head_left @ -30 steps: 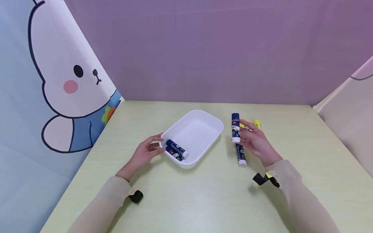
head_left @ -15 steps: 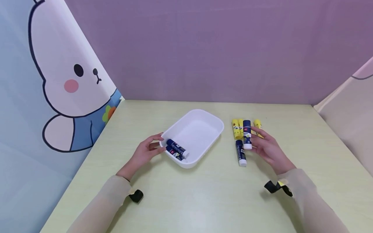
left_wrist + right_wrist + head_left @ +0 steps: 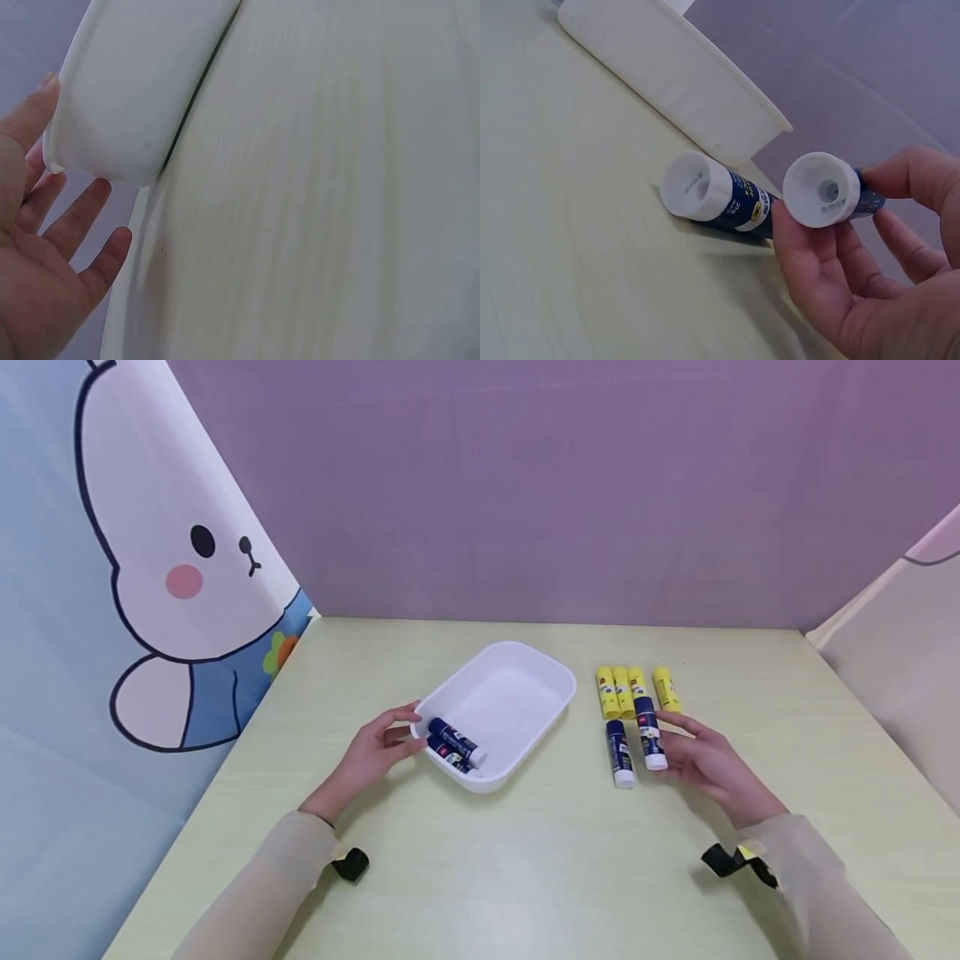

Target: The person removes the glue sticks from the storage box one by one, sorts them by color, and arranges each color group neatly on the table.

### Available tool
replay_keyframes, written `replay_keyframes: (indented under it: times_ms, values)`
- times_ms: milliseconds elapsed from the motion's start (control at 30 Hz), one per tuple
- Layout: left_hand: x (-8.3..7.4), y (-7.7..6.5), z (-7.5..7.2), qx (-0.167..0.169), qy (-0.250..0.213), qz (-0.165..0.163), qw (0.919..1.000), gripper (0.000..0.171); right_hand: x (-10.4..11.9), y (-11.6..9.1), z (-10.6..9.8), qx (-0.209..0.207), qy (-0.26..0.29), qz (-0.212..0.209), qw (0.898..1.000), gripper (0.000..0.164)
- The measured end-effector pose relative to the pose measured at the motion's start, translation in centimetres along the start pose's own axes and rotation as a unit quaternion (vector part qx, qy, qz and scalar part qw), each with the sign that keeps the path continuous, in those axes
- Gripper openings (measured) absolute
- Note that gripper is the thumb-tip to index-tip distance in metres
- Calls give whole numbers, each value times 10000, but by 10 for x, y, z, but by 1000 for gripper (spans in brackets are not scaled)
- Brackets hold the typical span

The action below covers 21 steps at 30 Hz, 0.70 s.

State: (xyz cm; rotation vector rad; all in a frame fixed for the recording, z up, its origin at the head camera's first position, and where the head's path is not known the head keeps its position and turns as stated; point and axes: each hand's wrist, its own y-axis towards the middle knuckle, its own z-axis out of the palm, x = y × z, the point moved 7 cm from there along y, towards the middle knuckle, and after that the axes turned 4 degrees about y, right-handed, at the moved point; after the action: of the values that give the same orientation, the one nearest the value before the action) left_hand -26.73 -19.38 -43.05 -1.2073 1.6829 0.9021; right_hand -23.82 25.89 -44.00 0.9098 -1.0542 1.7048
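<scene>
My left hand holds the near left corner of a white plastic tray; in the left wrist view its thumb is at the rim and the other fingers spread below. Two dark blue glue sticks with white ends lie inside that corner. My right hand pinches another blue glue stick between thumb and fingers. Left of it, a fourth blue stick lies on the table. In the right wrist view, the white ends of the held stick and the lying one face the camera.
Three yellow glue sticks lie side by side just beyond the blue ones. A separate yellow glue stick is to their right. The pale table meets a purple backdrop at its far edge.
My right hand has moved right and nearer to me with the blue glue stick, from left of the yellow row to right of the lying blue stick. The left hand and tray stay put.
</scene>
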Motion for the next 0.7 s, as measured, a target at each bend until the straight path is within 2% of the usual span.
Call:
replay_keyframes:
  times_ms: [233,400,533,700]
  values:
    - [0,-1,0,-16,-38,-11,10000,36,-7,-3,-5,228,-125,175,9995,33]
    - [1,-1,0,2,-31,13,10000,36,-8,-3,-7,187,-405,336,9984,29]
    - [1,-1,1,6,-51,-40,10000,36,-6,-3,-7,131,-863,422,9953,30]
    - [0,-1,1,31,-79,7,10000,36,-2,0,-6,116,-1526,546,9867,43]
